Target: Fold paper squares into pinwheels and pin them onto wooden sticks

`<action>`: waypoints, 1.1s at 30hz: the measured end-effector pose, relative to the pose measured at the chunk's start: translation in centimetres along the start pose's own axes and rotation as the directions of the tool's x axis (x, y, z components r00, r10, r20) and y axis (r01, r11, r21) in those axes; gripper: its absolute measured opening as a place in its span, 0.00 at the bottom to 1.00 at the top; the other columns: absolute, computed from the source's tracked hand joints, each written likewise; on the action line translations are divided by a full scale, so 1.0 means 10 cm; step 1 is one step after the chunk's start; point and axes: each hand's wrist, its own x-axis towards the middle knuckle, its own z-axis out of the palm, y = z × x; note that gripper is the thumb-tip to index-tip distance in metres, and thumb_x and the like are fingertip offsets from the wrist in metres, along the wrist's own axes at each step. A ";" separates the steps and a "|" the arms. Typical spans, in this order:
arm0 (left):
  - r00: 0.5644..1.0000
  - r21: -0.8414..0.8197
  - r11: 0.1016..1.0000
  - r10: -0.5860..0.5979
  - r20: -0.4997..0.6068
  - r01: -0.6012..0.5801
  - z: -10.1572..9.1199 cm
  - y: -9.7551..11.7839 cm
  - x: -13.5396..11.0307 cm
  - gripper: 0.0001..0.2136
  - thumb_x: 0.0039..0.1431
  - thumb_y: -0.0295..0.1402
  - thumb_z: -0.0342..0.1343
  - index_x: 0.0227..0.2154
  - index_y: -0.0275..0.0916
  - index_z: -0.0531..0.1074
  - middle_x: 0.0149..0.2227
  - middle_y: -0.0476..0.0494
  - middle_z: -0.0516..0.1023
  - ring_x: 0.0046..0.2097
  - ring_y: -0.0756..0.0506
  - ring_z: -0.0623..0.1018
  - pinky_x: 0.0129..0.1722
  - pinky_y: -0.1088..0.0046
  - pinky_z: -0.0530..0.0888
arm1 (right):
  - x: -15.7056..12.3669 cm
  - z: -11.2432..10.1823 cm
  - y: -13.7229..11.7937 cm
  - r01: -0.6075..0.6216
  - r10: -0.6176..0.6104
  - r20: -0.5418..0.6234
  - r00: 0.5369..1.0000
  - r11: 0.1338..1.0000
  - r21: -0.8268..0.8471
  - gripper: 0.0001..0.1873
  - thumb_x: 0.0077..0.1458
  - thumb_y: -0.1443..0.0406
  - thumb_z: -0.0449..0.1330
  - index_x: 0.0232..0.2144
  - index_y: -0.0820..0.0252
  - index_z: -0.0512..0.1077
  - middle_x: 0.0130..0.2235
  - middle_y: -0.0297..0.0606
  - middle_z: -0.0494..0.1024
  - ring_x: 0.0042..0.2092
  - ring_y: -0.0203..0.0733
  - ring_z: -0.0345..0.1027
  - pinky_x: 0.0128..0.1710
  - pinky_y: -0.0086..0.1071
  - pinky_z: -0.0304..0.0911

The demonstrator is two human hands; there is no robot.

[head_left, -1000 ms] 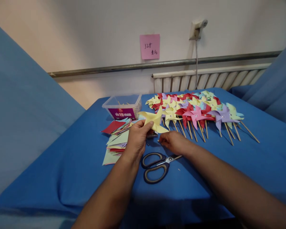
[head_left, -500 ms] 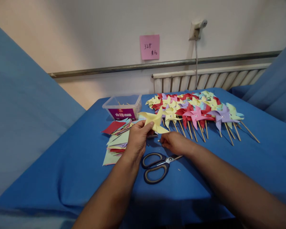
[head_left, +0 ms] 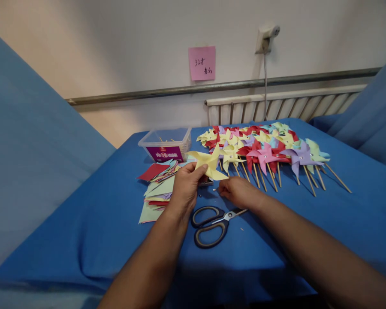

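Your left hand point(head_left: 185, 182) pinches the yellow paper pinwheel point(head_left: 212, 165) above the blue cloth point(head_left: 116, 206), your right hand point(head_left: 236, 192) is curled low beside it, contents indiscernible; risk: a slackening thumb could let the folded vanes spring open, overpressure crease them.

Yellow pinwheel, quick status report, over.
Left hand pinching yellow pinwheel. Right hand low by the blue cloth, grip unclear. Scissors on the cloth, close by right hand.

A pink note point(head_left: 202, 68) (handwritten) sticks to the wall point(head_left: 131, 51) above a metal pipe point(head_left: 141, 92); a radiator point(head_left: 238, 100) stands lower right.
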 end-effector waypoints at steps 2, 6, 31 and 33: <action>1.000 -0.003 1.000 0.002 0.004 -0.002 0.00 0.00 0.00 0.12 0.40 0.35 0.70 0.27 0.34 0.77 0.25 0.48 0.77 0.25 0.53 0.72 0.26 0.77 0.68 | 0.01 0.02 0.00 -0.013 0.012 -0.007 1.000 0.999 -0.031 0.08 0.55 0.67 0.57 0.34 0.57 0.77 0.36 0.38 0.80 0.37 0.40 0.71 0.34 0.29 0.55; 1.000 0.003 1.000 0.002 0.003 -0.002 -0.02 -0.01 0.01 0.12 0.40 0.35 0.70 0.27 0.34 0.78 0.26 0.47 0.77 0.25 0.53 0.72 0.27 0.78 0.68 | 0.01 0.05 -0.03 -0.014 0.012 -0.032 0.999 0.998 -0.068 0.09 0.57 0.67 0.56 0.34 0.57 0.77 0.38 0.39 0.80 0.39 0.42 0.72 0.35 0.31 0.56; 0.987 0.380 0.912 0.160 0.020 -0.155 0.06 -0.02 -0.08 0.10 0.44 0.37 0.66 0.26 0.35 0.79 0.24 0.50 0.77 0.26 0.51 0.71 0.28 0.76 0.67 | -0.03 0.00 -0.23 0.329 0.071 -0.722 0.688 0.857 0.397 0.04 0.56 0.68 0.61 0.33 0.57 0.76 0.31 0.34 0.79 0.32 0.37 0.73 0.33 0.30 0.66; 0.987 0.383 0.910 0.160 0.027 -0.158 0.07 -0.02 -0.10 0.10 0.44 0.38 0.66 0.26 0.35 0.79 0.24 0.50 0.77 0.26 0.51 0.71 0.28 0.76 0.66 | -0.02 0.00 -0.21 0.319 0.093 -0.730 0.677 0.857 0.404 0.04 0.56 0.68 0.61 0.33 0.57 0.76 0.31 0.34 0.79 0.32 0.38 0.73 0.33 0.30 0.66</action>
